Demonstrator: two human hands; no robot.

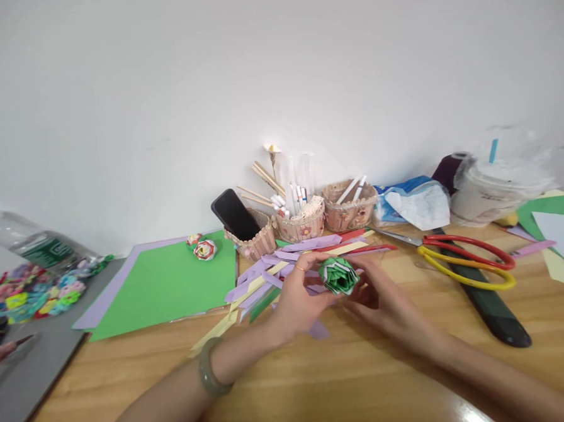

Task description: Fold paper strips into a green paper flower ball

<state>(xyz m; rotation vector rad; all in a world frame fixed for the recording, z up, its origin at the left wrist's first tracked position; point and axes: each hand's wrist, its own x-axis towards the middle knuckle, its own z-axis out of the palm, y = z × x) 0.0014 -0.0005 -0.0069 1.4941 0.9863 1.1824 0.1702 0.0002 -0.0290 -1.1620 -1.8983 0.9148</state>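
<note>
A green and white folded paper flower is held between my two hands, just above the wooden table. My left hand grips its left side, fingers curled around it. On the other side, my right hand has its fingers bent against the flower; its palm side is partly hidden. Behind and under the hands lies a loose pile of folded paper strips in purple, yellow, green and red.
Sheets of green paper, two small paper flowers, a phone in a basket, scissors over a black-handled tool, a lidded cup and a plastic bottle surround the hands. A wall stands behind.
</note>
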